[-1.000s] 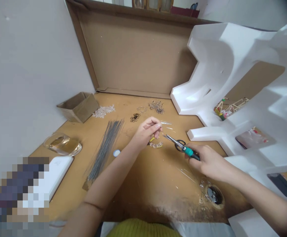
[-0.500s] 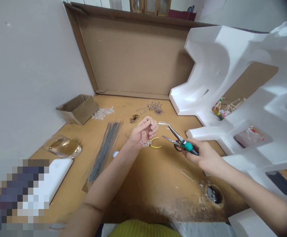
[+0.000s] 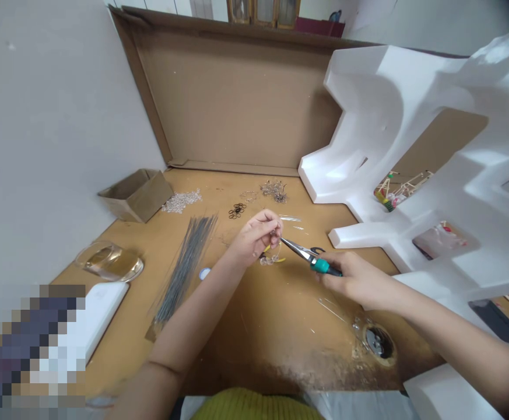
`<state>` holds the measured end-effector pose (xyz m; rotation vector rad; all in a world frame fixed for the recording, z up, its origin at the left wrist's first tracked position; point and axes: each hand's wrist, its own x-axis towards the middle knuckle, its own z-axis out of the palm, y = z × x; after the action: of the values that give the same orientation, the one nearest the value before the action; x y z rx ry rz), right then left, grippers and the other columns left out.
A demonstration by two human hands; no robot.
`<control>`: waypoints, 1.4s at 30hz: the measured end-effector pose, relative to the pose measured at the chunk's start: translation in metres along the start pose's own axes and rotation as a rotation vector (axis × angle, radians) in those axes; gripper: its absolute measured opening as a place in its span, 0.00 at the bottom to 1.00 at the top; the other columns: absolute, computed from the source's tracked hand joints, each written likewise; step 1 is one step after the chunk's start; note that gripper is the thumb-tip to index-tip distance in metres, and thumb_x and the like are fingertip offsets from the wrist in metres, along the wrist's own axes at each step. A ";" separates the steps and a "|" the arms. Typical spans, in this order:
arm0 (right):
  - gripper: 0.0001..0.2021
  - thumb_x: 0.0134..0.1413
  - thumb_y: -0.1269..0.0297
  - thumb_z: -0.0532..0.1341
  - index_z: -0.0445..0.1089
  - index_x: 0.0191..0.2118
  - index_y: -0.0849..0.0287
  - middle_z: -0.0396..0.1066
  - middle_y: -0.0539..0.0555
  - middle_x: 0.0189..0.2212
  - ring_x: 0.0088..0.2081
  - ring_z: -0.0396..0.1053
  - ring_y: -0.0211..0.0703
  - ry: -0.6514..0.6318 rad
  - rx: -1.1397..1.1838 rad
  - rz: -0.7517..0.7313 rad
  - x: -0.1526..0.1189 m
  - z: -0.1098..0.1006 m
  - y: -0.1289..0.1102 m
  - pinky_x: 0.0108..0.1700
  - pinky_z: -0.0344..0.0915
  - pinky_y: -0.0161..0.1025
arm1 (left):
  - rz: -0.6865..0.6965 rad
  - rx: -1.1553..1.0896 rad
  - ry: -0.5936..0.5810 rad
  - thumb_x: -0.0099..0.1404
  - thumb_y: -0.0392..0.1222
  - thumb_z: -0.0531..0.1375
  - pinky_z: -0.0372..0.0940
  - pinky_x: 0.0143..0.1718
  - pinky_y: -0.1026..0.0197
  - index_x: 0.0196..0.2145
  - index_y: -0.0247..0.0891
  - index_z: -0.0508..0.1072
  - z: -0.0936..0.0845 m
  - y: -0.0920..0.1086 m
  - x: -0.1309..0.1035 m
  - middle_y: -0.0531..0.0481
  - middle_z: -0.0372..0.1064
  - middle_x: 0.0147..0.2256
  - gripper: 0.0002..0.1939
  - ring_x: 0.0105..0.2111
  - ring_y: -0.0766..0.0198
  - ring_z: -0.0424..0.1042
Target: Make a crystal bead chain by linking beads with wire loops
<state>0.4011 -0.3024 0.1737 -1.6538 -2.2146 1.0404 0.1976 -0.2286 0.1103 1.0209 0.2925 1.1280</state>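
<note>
My left hand [image 3: 257, 238] pinches one end of a loop of clear beads [image 3: 267, 261], which hangs below the fingers. My right hand [image 3: 348, 277] is closed round the teal handle of long-nose pliers [image 3: 298, 249]. The pliers' tips reach the fingertips of my left hand; whether they grip the strand there I cannot tell. Behind the pliers lie black-handled scissors [image 3: 318, 250], partly covered. A yellow-handled tool [image 3: 280, 260] lies on the table under the beads, mostly hidden.
A bundle of grey wires [image 3: 182, 271] lies left of my forearm. Farther back are clear beads [image 3: 182, 201], black loops [image 3: 237, 210] and a cardboard box [image 3: 136, 195]. A glass bowl [image 3: 138, 269] stands at left, white foam packaging [image 3: 363, 105] at right. A round hole [image 3: 377, 343] holds small pieces.
The pliers have moved left, bringing their tips to my left fingertips. My left hand has turned slightly, and the bead loop hangs lower and farther right.
</note>
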 end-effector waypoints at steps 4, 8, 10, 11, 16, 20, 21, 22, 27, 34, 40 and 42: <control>0.08 0.45 0.64 0.56 0.70 0.29 0.59 0.68 0.49 0.23 0.26 0.63 0.40 -0.011 0.011 0.033 0.000 -0.002 0.001 0.29 0.55 0.35 | -0.020 0.081 0.028 0.58 0.42 0.61 0.58 0.22 0.71 0.28 0.35 0.66 0.002 0.001 -0.002 0.54 0.64 0.25 0.09 0.20 0.75 0.61; 0.07 0.45 0.63 0.56 0.69 0.27 0.59 0.69 0.49 0.21 0.24 0.63 0.39 -0.033 0.068 0.039 -0.001 -0.002 0.005 0.28 0.56 0.35 | 0.001 0.153 0.052 0.57 0.43 0.62 0.59 0.23 0.71 0.29 0.35 0.67 0.003 0.000 -0.002 0.54 0.65 0.24 0.09 0.21 0.75 0.61; 0.07 0.45 0.63 0.56 0.69 0.27 0.58 0.69 0.49 0.20 0.23 0.63 0.39 -0.030 0.094 0.041 -0.002 -0.001 0.007 0.27 0.57 0.35 | 0.017 0.194 0.066 0.57 0.43 0.62 0.59 0.23 0.70 0.29 0.35 0.68 0.003 0.000 -0.002 0.54 0.65 0.24 0.09 0.20 0.75 0.62; 0.06 0.45 0.64 0.56 0.69 0.27 0.58 0.69 0.49 0.20 0.23 0.63 0.39 -0.027 0.102 0.041 -0.002 -0.001 0.009 0.27 0.57 0.36 | 0.023 0.216 0.074 0.57 0.43 0.62 0.60 0.23 0.70 0.29 0.35 0.68 0.003 0.000 -0.002 0.54 0.65 0.24 0.09 0.21 0.75 0.62; 0.06 0.44 0.64 0.56 0.68 0.26 0.57 0.68 0.49 0.18 0.22 0.63 0.39 -0.014 0.096 0.052 0.000 0.002 0.014 0.26 0.57 0.36 | 0.052 0.316 0.123 0.57 0.45 0.61 0.60 0.24 0.69 0.28 0.35 0.68 0.006 0.000 -0.003 0.54 0.66 0.25 0.10 0.21 0.74 0.62; 0.05 0.44 0.65 0.56 0.68 0.25 0.57 0.68 0.48 0.18 0.22 0.63 0.39 0.003 0.063 0.053 0.000 0.003 0.014 0.26 0.56 0.36 | 0.089 0.387 0.156 0.58 0.45 0.60 0.60 0.24 0.69 0.28 0.36 0.68 0.007 0.000 -0.004 0.54 0.66 0.25 0.09 0.22 0.74 0.61; 0.05 0.45 0.65 0.56 0.67 0.25 0.57 0.68 0.49 0.19 0.22 0.63 0.39 0.006 0.051 0.049 0.000 0.002 0.013 0.26 0.56 0.36 | 0.095 0.402 0.160 0.58 0.45 0.60 0.60 0.24 0.69 0.28 0.36 0.68 0.007 0.000 -0.004 0.54 0.66 0.25 0.09 0.22 0.74 0.61; 0.05 0.45 0.65 0.55 0.67 0.24 0.57 0.68 0.48 0.19 0.22 0.63 0.39 0.008 0.037 0.043 0.000 0.002 0.013 0.27 0.56 0.36 | 0.099 0.414 0.166 0.58 0.45 0.60 0.60 0.24 0.69 0.28 0.36 0.68 0.008 0.000 -0.004 0.54 0.65 0.25 0.09 0.22 0.74 0.61; 0.06 0.47 0.65 0.54 0.65 0.24 0.57 0.68 0.48 0.20 0.24 0.64 0.39 0.002 -0.004 0.025 0.000 0.003 0.013 0.27 0.56 0.35 | 0.105 0.448 0.208 0.58 0.44 0.60 0.60 0.24 0.69 0.28 0.36 0.68 0.014 0.003 -0.006 0.54 0.64 0.25 0.09 0.23 0.73 0.61; 0.06 0.47 0.64 0.54 0.65 0.25 0.57 0.67 0.49 0.20 0.23 0.63 0.39 0.021 -0.072 0.059 0.000 0.003 0.014 0.25 0.54 0.35 | 0.150 0.483 0.260 0.59 0.44 0.60 0.59 0.25 0.68 0.28 0.37 0.67 0.018 0.001 -0.008 0.55 0.60 0.23 0.08 0.23 0.72 0.60; 0.09 0.48 0.61 0.55 0.69 0.33 0.55 0.68 0.51 0.21 0.22 0.62 0.40 0.136 -0.348 0.099 -0.003 0.006 0.006 0.26 0.51 0.36 | 0.188 0.470 0.274 0.59 0.44 0.60 0.59 0.25 0.67 0.29 0.36 0.68 0.021 -0.001 -0.010 0.55 0.61 0.23 0.08 0.22 0.72 0.60; 0.11 0.50 0.58 0.54 0.70 0.35 0.54 0.69 0.52 0.21 0.22 0.63 0.41 0.181 -0.476 0.120 -0.003 0.009 0.007 0.26 0.49 0.36 | 0.199 0.477 0.280 0.60 0.43 0.59 0.59 0.25 0.68 0.29 0.36 0.67 0.023 -0.002 -0.010 0.55 0.61 0.23 0.08 0.22 0.72 0.60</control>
<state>0.4023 -0.3081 0.1633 -1.9923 -2.3861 0.3720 0.2094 -0.2492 0.1180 1.3307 0.7222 1.4220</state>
